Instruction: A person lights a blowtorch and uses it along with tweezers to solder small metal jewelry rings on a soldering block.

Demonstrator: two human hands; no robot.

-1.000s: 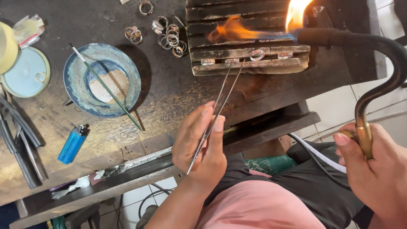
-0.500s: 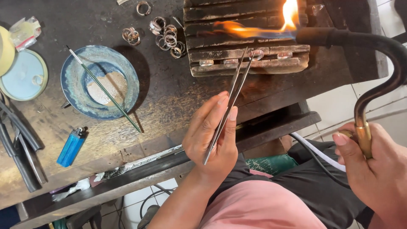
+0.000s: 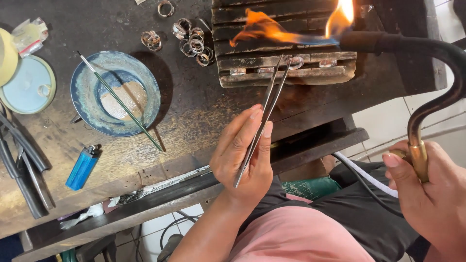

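Note:
My left hand pinches long steel tweezers whose tips reach a small ring lying on a charred soldering block. My right hand grips the brass handle of a curved black torch at the right. The nozzle points left over the block and throws an orange flame across its top. Other small rings lie in a row along the block's front ridge.
A cluster of metal rings lies left of the block. A blue-rimmed dish holds paste and a thin brush. A blue lighter, pliers and a round lid sit on the dark wooden bench.
My left hand and the tweezers shifted right along the block, tips now at a ring nearer the nozzle. The flame flickers and has spread wider. The torch hand stays put.

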